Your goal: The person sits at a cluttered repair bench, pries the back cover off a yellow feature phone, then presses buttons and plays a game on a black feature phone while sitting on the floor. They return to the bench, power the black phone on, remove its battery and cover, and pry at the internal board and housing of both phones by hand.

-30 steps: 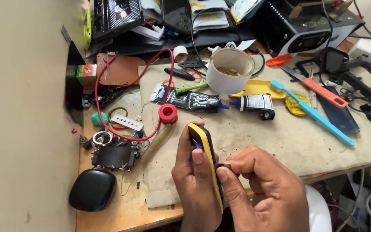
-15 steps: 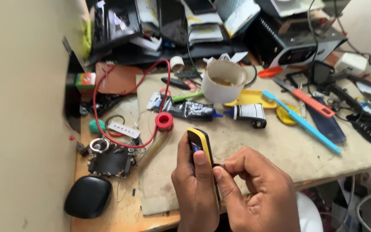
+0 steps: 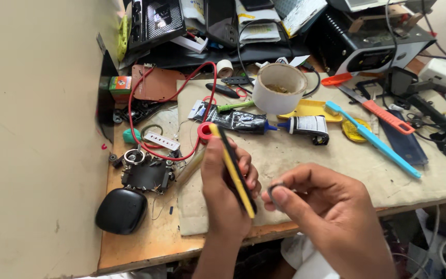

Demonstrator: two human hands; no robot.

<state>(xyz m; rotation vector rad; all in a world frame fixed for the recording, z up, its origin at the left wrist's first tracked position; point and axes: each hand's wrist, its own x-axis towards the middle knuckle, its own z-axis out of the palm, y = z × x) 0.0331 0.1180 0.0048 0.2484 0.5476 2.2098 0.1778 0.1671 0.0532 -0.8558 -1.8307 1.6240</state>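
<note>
My left hand [image 3: 223, 191] grips a slim black and yellow phone-shaped device [image 3: 233, 168], held edge-up above the front of the workbench. My right hand [image 3: 326, 206] sits just to its right, thumb and forefinger pinched on a small dark part [image 3: 273, 190] close to the device's lower edge. Both hands hover over a beige mat [image 3: 305, 155] that covers the bench top.
A white tape roll [image 3: 280, 88], two black glue tubes [image 3: 243, 121], a blue toothbrush [image 3: 372, 139], an orange-handled cutter [image 3: 383, 113] and a red wire [image 3: 181, 103] lie behind the hands. A black case [image 3: 121, 209] and a circuit board [image 3: 145, 173] sit at the left. A wall is close on the left.
The device has tilted edge-up and my right hand has drawn away to the right, now pinching a small dark part. The view has shifted slightly.
</note>
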